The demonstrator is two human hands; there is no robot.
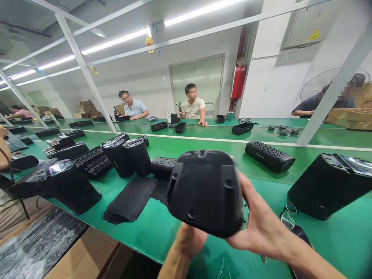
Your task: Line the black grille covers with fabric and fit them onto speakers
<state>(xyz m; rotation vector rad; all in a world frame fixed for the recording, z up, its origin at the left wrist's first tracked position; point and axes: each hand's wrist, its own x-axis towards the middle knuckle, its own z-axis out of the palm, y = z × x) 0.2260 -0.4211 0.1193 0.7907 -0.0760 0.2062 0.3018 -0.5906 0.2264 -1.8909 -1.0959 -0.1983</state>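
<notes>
I hold a black plastic speaker housing up in front of me, its end face toward the camera. My right hand wraps round its right side with the fingers behind it. My left hand supports it from below, mostly hidden by the housing. Both hands are above the green belt.
More black housings stand left, another at right, a perforated speaker behind. A stack of black fabric sheets lies on the belt. Two people sit across the line, another at far right. A cardboard box sits below left.
</notes>
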